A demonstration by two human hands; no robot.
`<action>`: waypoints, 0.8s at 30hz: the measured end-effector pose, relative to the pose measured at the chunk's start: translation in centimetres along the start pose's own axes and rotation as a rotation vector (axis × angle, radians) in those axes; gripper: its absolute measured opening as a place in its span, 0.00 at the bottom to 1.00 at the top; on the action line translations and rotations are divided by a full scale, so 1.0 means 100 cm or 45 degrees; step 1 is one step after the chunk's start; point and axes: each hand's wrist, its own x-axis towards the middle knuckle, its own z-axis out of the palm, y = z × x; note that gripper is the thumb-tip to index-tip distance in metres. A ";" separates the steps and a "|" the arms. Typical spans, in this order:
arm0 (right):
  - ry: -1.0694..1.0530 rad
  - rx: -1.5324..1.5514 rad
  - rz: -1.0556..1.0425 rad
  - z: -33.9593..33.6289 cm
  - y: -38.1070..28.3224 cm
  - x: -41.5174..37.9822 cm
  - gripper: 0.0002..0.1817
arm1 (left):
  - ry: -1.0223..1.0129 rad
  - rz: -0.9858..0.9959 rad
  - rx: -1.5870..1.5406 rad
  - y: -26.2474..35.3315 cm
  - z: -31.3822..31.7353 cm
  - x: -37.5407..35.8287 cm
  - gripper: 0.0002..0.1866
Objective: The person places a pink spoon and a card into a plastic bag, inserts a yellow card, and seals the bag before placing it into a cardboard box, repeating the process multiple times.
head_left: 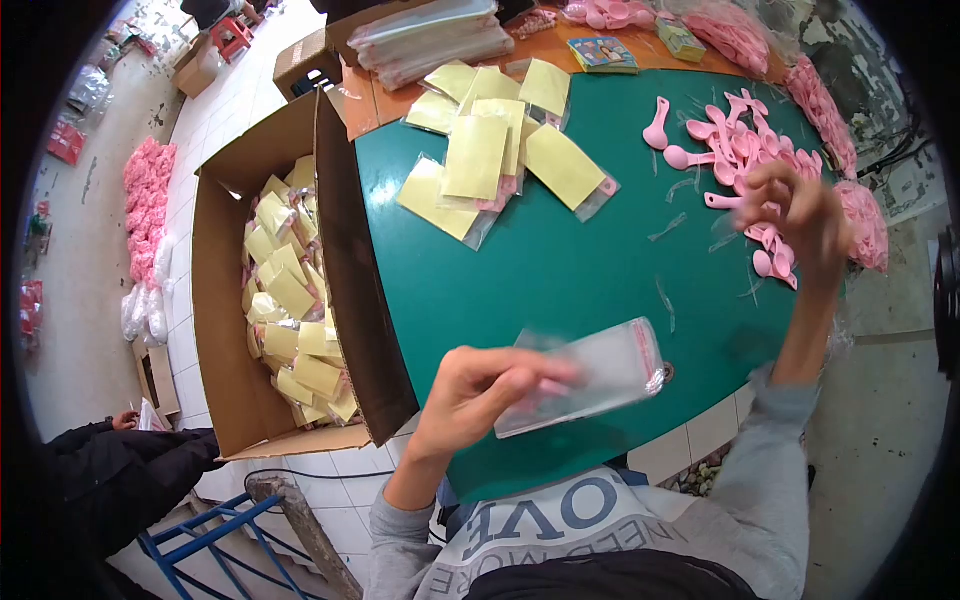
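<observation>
Left hand (480,385) pinches the clear flat plastic sleeve (590,375) over the green bench (560,270); right hand (795,215), fingers curled in the pink plastic spoons (740,150), looks blurred, so a loose grab may scatter some.

Shirt (570,525), bottom of view: large letters "OVE" legible, seen upside down; smaller line beneath unreadable. Booklet (603,53), far table edge: print too small.

Clear glossy plastic bag (590,375); pink plastic spoons (735,150); matt green tabletop (560,270); cardboard box (225,300).
</observation>
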 end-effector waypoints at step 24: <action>1.054 -1.439 0.359 -0.061 0.293 0.217 0.15 | 0.123 -0.296 -0.053 -0.004 -0.011 0.024 0.16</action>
